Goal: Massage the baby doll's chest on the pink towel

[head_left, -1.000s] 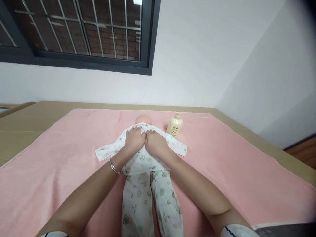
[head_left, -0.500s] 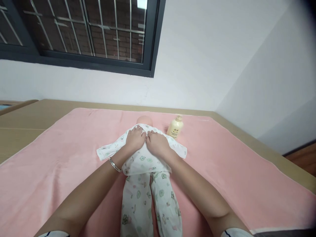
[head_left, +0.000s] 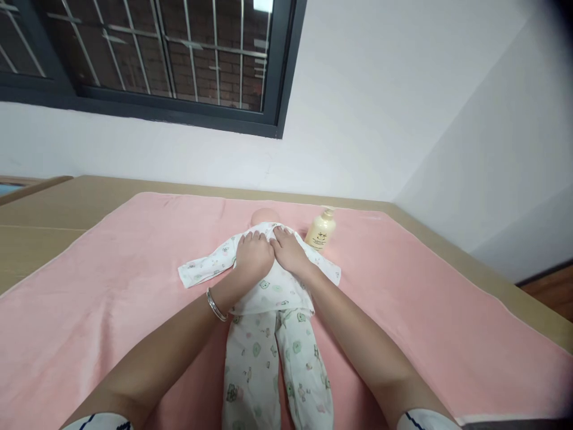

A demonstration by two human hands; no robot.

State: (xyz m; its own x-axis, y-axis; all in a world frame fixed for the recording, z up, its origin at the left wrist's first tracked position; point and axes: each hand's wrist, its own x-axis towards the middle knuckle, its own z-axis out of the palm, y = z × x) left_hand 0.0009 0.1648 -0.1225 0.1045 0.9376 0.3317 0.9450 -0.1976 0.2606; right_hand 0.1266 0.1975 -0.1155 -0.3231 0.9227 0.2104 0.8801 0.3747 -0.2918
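A doll in a white patterned top (head_left: 273,292) and matching trousers (head_left: 253,364) lies on its back or front, I cannot tell which, its bald head (head_left: 265,216) pointing away from me. My left hand (head_left: 254,255) rests on the upper part of the top, its fingers bent against the cloth. Beside it, my right hand (head_left: 289,249) lies on the chest area near the collar, fingers extended over the fabric. The two hands touch or nearly touch at the thumbs. Both sleeves of the top spread out sideways.
A pale yellow pump bottle (head_left: 320,230) stands just right of the doll's shoulder. Under everything is a pink sheet (head_left: 403,286) on a tan surface (head_left: 40,239). Behind rise a white wall (head_left: 358,107) and a dark-framed barred window (head_left: 282,77).
My right hand has moved slightly up toward the collar and its fingers have straightened. My left hand has shifted a little to the right, its fingers more bent. The view has moved slightly.
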